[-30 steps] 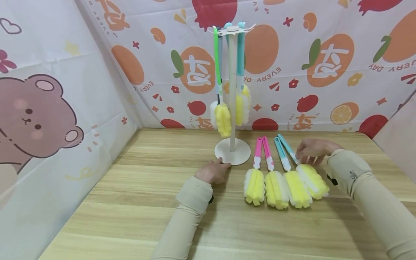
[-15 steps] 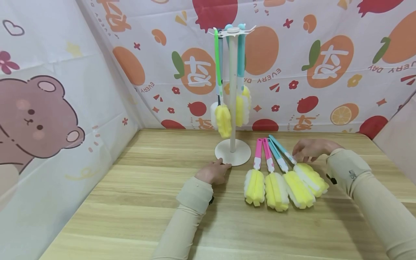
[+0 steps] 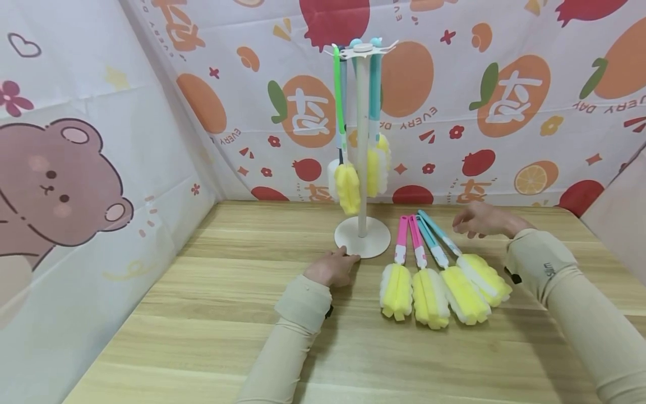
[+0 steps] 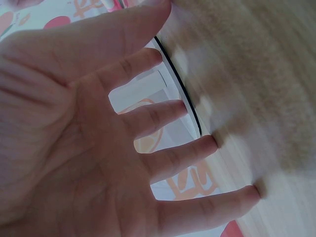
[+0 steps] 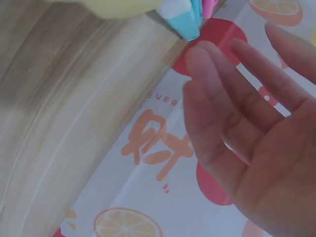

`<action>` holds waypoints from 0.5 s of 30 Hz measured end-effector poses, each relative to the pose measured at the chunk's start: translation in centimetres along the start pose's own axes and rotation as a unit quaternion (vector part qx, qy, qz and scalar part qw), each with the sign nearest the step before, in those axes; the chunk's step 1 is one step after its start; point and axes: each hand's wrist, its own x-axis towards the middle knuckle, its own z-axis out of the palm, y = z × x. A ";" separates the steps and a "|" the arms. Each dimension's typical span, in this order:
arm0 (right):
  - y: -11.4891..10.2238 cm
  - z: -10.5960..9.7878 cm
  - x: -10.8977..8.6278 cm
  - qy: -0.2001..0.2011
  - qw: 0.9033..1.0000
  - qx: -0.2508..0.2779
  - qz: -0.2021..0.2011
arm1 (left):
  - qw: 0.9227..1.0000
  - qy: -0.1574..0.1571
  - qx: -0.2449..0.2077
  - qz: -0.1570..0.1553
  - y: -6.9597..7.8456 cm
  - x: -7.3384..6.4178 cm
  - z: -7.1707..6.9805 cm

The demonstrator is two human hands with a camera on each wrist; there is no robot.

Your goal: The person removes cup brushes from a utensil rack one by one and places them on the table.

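My left hand (image 3: 330, 268) has its fingertips at the front edge of the white stand's round base (image 3: 375, 246); in the left wrist view its fingers (image 4: 158, 117) are spread and fairly straight. My right hand (image 3: 481, 220) hovers empty beside the teal handles, fingers loosely bent in the right wrist view. Four things lie fanned on the table: a pink-handled sponge brush (image 3: 396, 292), a second pink-handled sponge brush (image 3: 430, 297), a teal-handled sponge brush (image 3: 465, 296) and another teal-handled sponge brush (image 3: 484, 278). Their heads are yellow and white, pointing toward me.
From the stand's top hooks hang a green-handled sponge brush (image 3: 347, 188), teal-handled brushes (image 3: 375, 90) and a grey-blue handle (image 3: 344, 84), partly overlapping. A fruit-print cloth (image 3: 282, 33) backs the wooden table (image 3: 212, 314); a bear-print cloth (image 3: 55, 179) lines the left side.
The two teal handles have shifted left, their ends now close to the pink ones. My right hand has come off them and moved slightly back and up. My left hand stays put.
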 end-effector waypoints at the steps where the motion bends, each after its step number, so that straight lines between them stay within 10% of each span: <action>1: -0.1 0.0 0.1 0.018 1.000 0.000 -0.004 | 1.000 0.000 0.001 0.000 0.0 0.0 0.0; 15: -1.8 0.2 0.5 0.152 0.987 0.040 -0.009 | 1.000 0.003 0.002 -0.003 0.0 0.0 0.1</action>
